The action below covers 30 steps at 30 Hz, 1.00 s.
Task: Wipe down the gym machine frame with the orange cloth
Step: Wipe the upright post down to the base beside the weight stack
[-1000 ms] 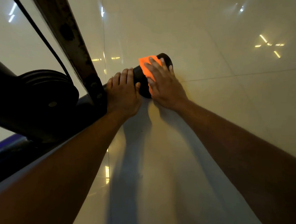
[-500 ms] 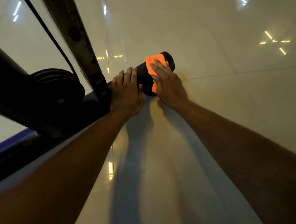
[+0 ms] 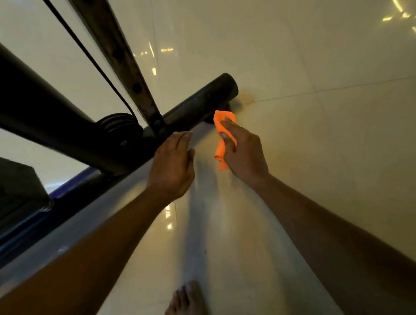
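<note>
The gym machine's black base tube [image 3: 201, 100] lies low on the tiled floor and ends in a round cap at centre. My right hand [image 3: 244, 152] pinches the crumpled orange cloth [image 3: 222, 136] just below and to the right of the tube's end, clear of the metal. My left hand [image 3: 174, 165] hovers beside the tube near the joint with the slanted bar [image 3: 111, 42], fingers together and slightly bent, holding nothing.
A thick black tube [image 3: 44, 121], a pulley wheel [image 3: 122, 131] and a thin black cable [image 3: 82, 42] fill the left side. A blue frame rail [image 3: 74, 185] runs low on the left. My bare foot [image 3: 186, 308] stands on the glossy floor tiles [image 3: 329, 92] at bottom centre.
My right hand has pulled the cloth off the tube's end toward me. My left hand has lifted off the tube. The camera has drawn back.
</note>
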### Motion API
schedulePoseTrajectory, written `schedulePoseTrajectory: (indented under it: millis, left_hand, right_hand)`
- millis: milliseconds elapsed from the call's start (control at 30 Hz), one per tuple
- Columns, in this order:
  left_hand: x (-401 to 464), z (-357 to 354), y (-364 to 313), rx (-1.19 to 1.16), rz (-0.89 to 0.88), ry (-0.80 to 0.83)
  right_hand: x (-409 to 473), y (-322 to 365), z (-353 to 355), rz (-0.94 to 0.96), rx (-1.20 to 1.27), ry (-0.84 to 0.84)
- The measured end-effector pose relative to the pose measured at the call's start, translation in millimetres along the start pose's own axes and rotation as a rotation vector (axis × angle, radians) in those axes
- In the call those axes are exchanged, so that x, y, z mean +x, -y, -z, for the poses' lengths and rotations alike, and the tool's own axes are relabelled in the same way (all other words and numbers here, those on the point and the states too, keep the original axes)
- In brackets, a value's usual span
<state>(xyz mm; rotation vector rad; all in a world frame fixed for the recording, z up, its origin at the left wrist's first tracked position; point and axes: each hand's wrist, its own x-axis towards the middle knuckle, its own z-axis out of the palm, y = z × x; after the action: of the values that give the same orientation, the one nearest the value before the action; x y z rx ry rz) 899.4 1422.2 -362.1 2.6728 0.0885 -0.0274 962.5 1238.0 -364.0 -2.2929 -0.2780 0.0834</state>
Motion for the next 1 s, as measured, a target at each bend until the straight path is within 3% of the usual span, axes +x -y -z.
schedulePoseTrajectory:
  millis: [200,400,733,1000]
  left_hand:
    - [-95.6,119.4,-77.3,-0.023,0.067,0.128]
    - [-159.5,295.6,-170.4,0.014,0.058,0.175]
    - [-207.9,681.0,-319.3,0.188,-0.076,-0.104]
    - [-266.3,980.6,-360.6,0.406,-0.13,-0.47]
  right_hand:
    - [-101.0,97.9,113.3,0.02,0.009,0.036]
    - [-163.3,227.9,253.3,0.06,0.013,0.074]
    - [-164.6,549.9,499.8,0.369,0.026,0.013]
    - [-150.4,820.1,643.4,0.772,0.02,-0.135]
